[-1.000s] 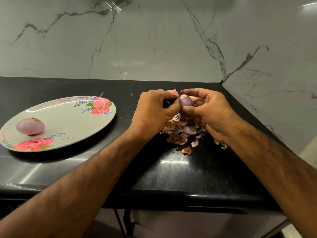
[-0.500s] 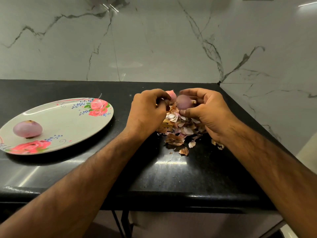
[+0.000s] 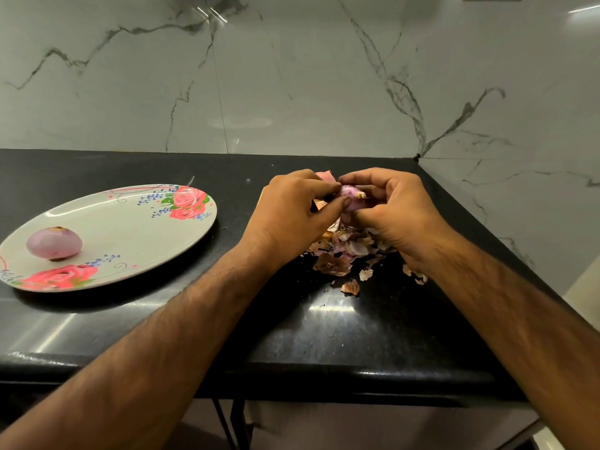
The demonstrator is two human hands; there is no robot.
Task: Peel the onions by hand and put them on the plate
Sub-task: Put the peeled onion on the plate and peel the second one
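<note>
- Onion (image 3: 352, 197), small and pale purple, a little right of the middle of the frame, held up over the counter between both hands.
- Right fingers (image 3: 367, 178) curled over its top, thumb pressed from below: a narrow grip closed around the onion.
- Left fingertips (image 3: 336, 189) and thumb pinched against the left side of the onion; brown bit of skin (image 3: 319, 204) just beside the thumb, cannot tell if attached or loose.
- Left hand (image 3: 292, 212) and right hand (image 3: 394, 209) close together, forearms running down to the two lower corners.
- Pink onion piece (image 3: 324, 176) showing just behind the left hand, mostly hidden.
- Heap of dry peels (image 3: 344, 251) directly under the hands, with some loose flakes lower on the black counter (image 3: 357, 336).
- Flowered plate (image 3: 130, 222) at the left of the frame, well apart from the hands; second onion (image 3: 53, 243), peeled, lying on its left part.
- Grey-veined marble wall (image 3: 292, 76) across the upper half.
</note>
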